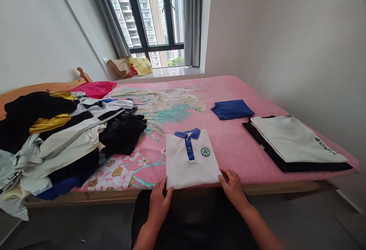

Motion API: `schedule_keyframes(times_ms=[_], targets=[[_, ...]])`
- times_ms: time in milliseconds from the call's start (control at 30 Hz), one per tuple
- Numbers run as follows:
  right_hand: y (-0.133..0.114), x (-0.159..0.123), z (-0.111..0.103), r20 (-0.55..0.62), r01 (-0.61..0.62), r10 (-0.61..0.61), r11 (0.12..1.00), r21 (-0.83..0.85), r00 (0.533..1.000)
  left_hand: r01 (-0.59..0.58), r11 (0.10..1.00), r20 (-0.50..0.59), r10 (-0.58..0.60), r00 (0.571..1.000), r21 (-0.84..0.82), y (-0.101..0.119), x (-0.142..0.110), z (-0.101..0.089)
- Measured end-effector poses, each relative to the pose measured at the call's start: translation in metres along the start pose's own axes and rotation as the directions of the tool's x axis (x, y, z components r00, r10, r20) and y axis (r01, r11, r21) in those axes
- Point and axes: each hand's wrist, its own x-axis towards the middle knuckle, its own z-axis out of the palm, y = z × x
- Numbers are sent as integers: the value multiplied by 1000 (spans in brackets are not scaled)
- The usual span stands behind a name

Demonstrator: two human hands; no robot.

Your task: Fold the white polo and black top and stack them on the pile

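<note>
A folded white polo shirt [178, 172] with a blue collar, blue button placket and round green badge lies at the near edge of the bed, collar facing away. My left hand [159, 200] is at its near left corner, thumb and fingers around the cloth. At the near right corner, my right hand [233, 189] pinches the side edge with bent fingers. Parts of the fingertips are hidden at the cloth. Right of the shirt, a folded blue garment [233, 109] rests farther back. Beyond it lies a folded white T-shirt [294, 137] on top of a black garment [311, 167].
A large loose heap of clothes [71, 135] covers the left of the bed and hangs over its front edge. The pink floral bedsheet [225, 143] spreads beneath everything. Behind are a red pillow [94, 89] and bags on the windowsill [171, 71]. A wall borders the right.
</note>
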Motion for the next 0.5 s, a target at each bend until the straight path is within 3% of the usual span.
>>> schedule_keyframes(times_ms=[200, 367, 500], targets=[[-12, 9, -12, 172, -165, 172, 985, -51, 970, 303, 934, 143, -279, 950, -191, 11, 12, -14], [-11, 9, -20, 259, -307, 282, 950, 60, 924, 383, 872, 191, -338, 922, -305, 2, 8, -16], [-9, 6, -22, 394, -431, 311, 862, 266, 865, 494, 729, 316, -383, 868, -474, -3, 8, -15]])
